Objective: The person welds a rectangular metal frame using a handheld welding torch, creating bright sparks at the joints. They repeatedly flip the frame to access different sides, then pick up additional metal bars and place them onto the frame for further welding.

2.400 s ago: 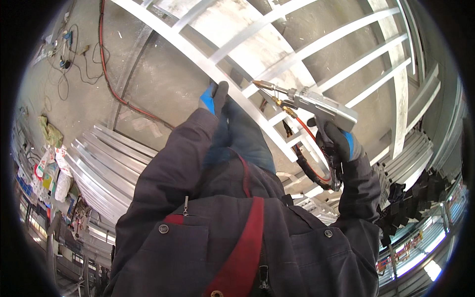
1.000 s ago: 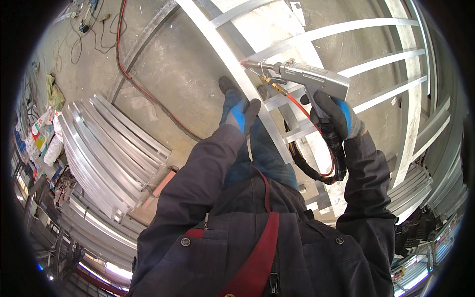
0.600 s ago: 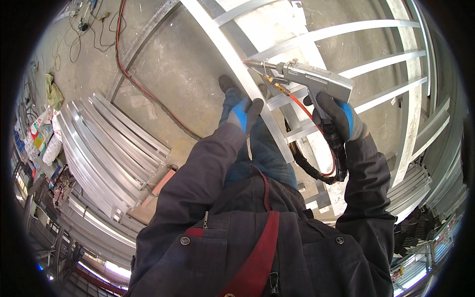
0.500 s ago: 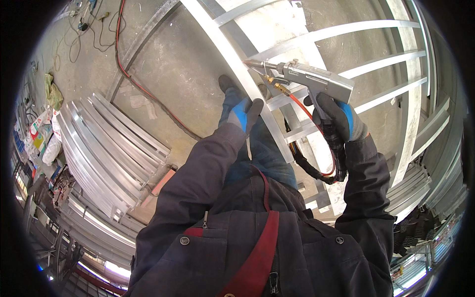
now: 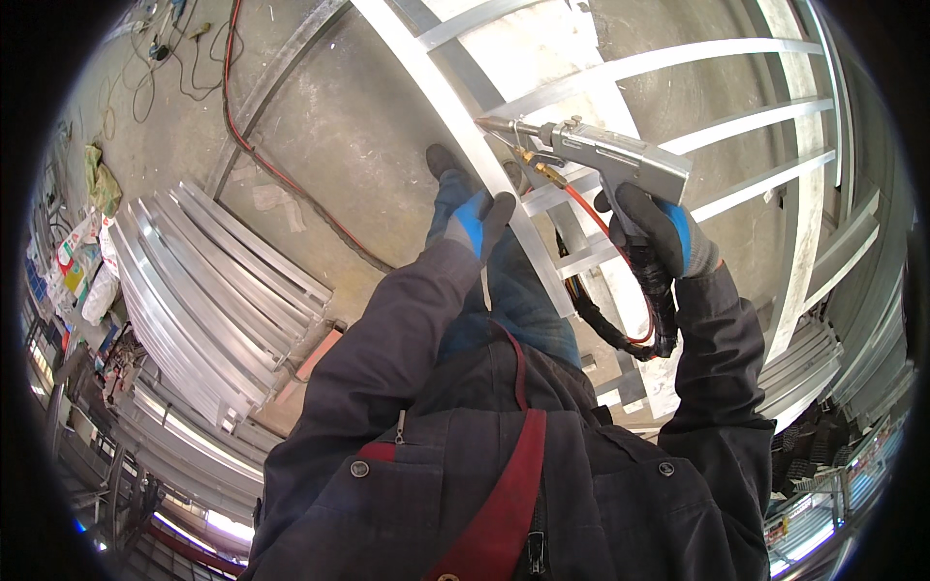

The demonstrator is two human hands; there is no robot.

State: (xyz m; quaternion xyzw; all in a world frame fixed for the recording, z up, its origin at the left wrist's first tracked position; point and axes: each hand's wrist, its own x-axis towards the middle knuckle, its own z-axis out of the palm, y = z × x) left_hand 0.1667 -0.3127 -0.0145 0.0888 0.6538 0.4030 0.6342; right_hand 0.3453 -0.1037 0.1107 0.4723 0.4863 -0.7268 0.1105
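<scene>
My right hand (image 5: 664, 228), in a grey and blue work glove, is wrapped around the handle of a silver handheld welding gun (image 5: 620, 157). The gun's copper-coloured nozzle points left and meets the long rail of a silver metal frame (image 5: 431, 87), close to where a crossbar joins it. A red hose (image 5: 586, 205) and a black-wrapped cable (image 5: 661, 310) hang from the gun. Lower on that same rail, my gloved left hand (image 5: 477, 225) is closed at its near edge, the thumb side against the metal. Its other fingers are partly hidden.
On the left lies a stack of silver metal profiles (image 5: 218, 300). A red and black cable (image 5: 257, 155) runs across the concrete floor (image 5: 334, 107). White bags (image 5: 102, 290) lie at the far left. More metal bars (image 5: 809, 373) are stacked at the right. My legs (image 5: 518, 276) stand beneath the frame.
Almost nothing differs. The welding gun and my right hand have shifted very slightly left; the nozzle stays at the rail. My left hand keeps its place.
</scene>
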